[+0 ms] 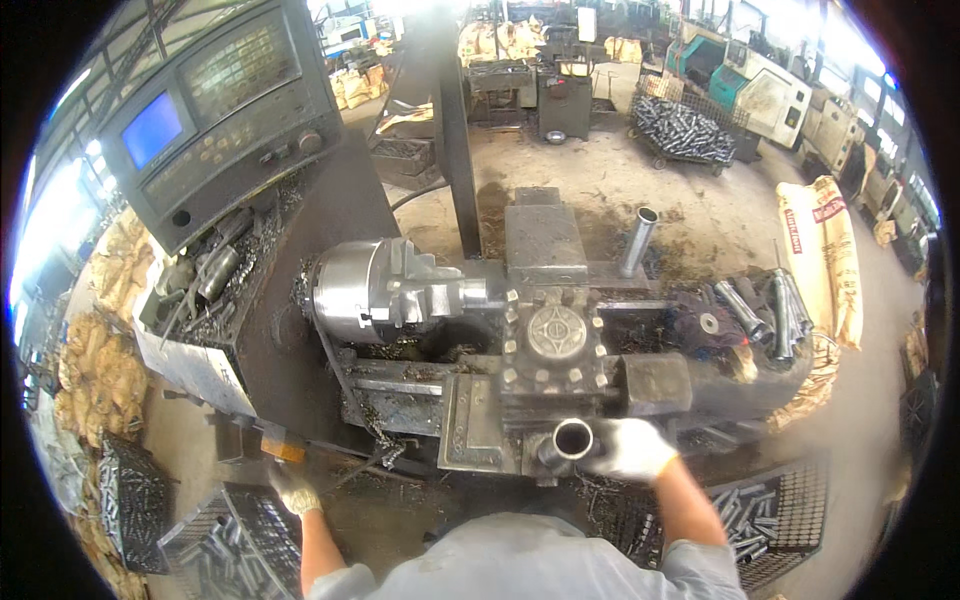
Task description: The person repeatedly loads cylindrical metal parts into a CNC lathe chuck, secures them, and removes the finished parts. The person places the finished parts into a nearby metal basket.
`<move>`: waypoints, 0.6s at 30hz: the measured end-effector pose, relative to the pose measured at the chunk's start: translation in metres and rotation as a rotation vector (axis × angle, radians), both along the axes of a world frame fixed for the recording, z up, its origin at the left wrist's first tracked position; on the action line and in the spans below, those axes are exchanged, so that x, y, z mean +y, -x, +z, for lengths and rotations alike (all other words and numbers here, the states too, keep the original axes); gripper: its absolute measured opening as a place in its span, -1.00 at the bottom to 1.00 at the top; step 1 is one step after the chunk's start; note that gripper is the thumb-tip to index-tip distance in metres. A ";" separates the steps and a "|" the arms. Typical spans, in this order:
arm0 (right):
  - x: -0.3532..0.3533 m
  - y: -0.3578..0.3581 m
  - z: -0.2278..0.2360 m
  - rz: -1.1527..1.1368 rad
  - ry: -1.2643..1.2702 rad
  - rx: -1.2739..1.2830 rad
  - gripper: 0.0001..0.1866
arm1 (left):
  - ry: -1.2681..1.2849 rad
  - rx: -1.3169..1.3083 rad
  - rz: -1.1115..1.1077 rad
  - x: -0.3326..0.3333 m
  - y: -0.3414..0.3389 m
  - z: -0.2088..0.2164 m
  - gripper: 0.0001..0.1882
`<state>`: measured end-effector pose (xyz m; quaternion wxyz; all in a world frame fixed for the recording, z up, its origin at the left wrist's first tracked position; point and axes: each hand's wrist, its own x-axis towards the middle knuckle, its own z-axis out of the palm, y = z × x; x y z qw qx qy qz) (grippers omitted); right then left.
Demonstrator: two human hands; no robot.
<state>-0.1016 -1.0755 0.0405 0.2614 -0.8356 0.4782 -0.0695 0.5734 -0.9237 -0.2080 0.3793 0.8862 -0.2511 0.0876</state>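
Observation:
My right hand, in a white glove, is beside an upright metal tube at the front of the lathe carriage. Its fingers are blurred and partly hidden near the tube, so whether they grip it is unclear. Low on the left, my gloved left hand reaches up to an orange-yellow block below the headstock; its fingertips cannot be made out. Between the two hands, the lathe chuck has a short shiny cylindrical piece at its jaws. The square tool turret stands right of it.
Several metal tubes lie on the tailstock side. Wire crates of tubes flank me at both sides. The control panel rises at the left. Another tube stands behind the turret. Metal chips hang below the bed.

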 end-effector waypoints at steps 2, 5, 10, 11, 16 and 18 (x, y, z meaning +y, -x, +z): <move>-0.043 0.030 0.032 0.116 0.214 -0.166 -0.68 | 0.179 0.222 -0.102 0.006 -0.025 0.004 -0.46; -0.137 0.027 0.067 0.099 0.469 -0.378 -0.72 | 0.399 0.882 -0.067 0.009 -0.018 0.017 -0.37; -0.314 -0.091 0.054 0.335 -0.023 -0.035 -0.63 | 0.117 0.276 -0.446 -0.088 0.162 0.073 -0.44; -0.329 -0.127 0.031 0.056 -0.487 -0.092 -0.78 | 0.252 0.211 -0.610 -0.127 0.192 0.096 -0.40; -0.393 -0.127 -0.029 0.269 -0.643 0.053 -0.74 | -0.081 -0.727 -0.754 -0.277 0.210 0.217 0.05; -0.422 -0.057 -0.016 0.281 -0.601 0.175 -0.72 | -0.032 -0.835 -0.854 -0.311 0.193 0.244 0.07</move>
